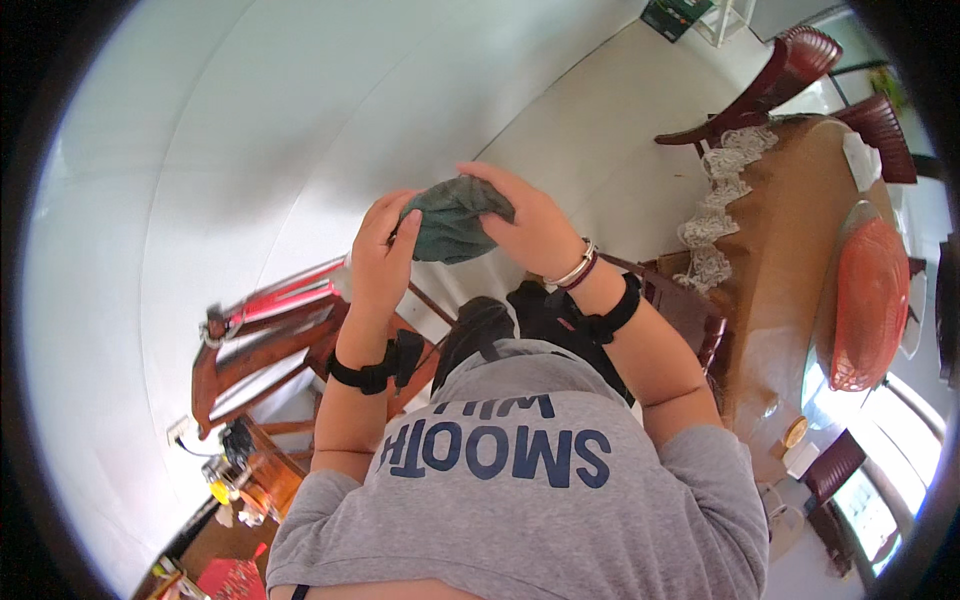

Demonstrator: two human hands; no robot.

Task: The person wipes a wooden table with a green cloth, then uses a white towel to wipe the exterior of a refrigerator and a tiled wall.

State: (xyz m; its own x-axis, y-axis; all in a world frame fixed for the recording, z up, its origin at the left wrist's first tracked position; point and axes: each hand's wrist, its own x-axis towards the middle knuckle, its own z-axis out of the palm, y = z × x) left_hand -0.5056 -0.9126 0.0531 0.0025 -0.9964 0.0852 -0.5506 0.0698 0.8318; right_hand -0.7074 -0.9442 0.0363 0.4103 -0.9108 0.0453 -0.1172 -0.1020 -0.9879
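A crumpled dark green cloth (454, 221) is held up between both hands, out in front of the body. My left hand (386, 240) grips its left edge, the thumb lying on the near face. On the other side my right hand (529, 221) pinches the cloth between thumb and fingers, with the fingers over its top edge. Black straps sit on both wrists, and bracelets are on the right one. The cloth's far side and some fingertips are hidden.
To the right stands a long table (772, 217) with lace trim, bearing a red mesh food cover (870, 304). A wooden chair (262, 360) is at the left by the white wall. Dark red chairs (772, 90) stand around the table.
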